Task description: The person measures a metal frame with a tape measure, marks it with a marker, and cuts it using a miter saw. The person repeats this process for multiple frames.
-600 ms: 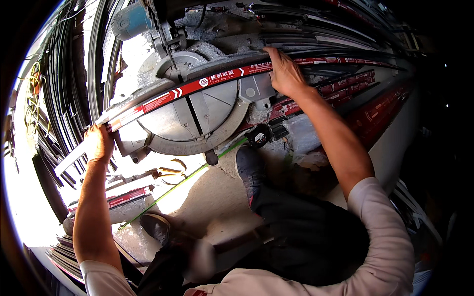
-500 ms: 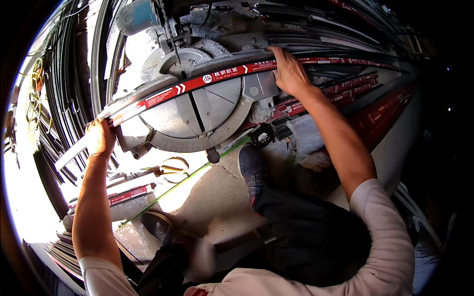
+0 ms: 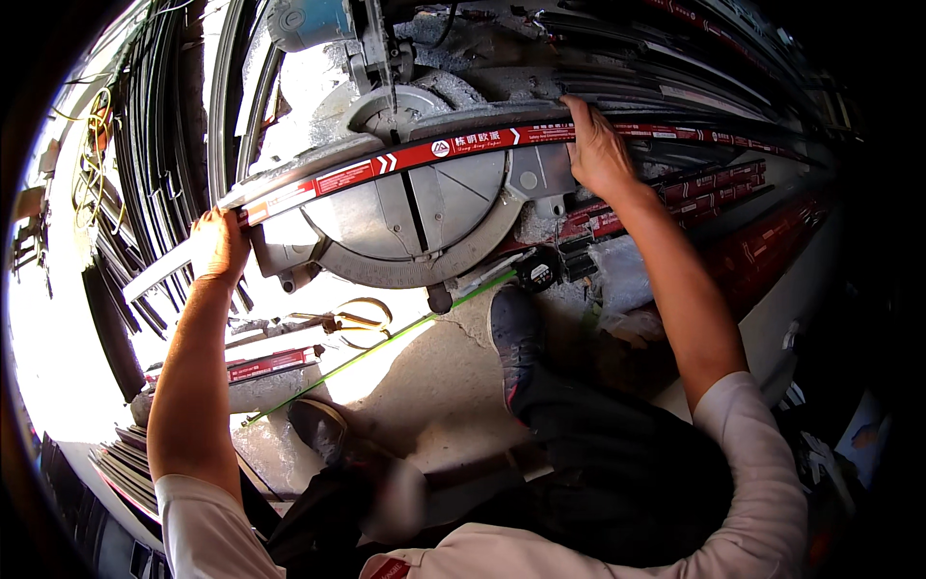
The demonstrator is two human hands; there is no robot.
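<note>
A long, thin profile strip point(image 3: 415, 157) with red printed film lies across the miter saw's grey round table point(image 3: 371, 217), against its fence point(image 3: 318, 154). My left hand point(image 3: 220, 249) is closed round the strip near its left end, left of the saw; a pale length of it sticks out past the hand. My right hand point(image 3: 600, 159) grips the strip at the fence's right end, its far fingers partly hidden. Behind the fence, the saw blade point(image 3: 390, 72) stands raised above the strip, with the blue motor housing point(image 3: 309, 24) beside it.
Scissors point(image 3: 365, 321) lie on the floor before the saw. A tape measure point(image 3: 538, 270) has its green tape point(image 3: 386, 343) pulled out across the floor. Dark profiles point(image 3: 159, 125) are stacked at the left, with red-filmed ones point(image 3: 719, 188) at the right. My shoe point(image 3: 516, 333) is near the saw.
The whole view has shifted, so the saw and both hands sit further right in it. Both hands keep their grip on the strip, and the blade stays raised.
</note>
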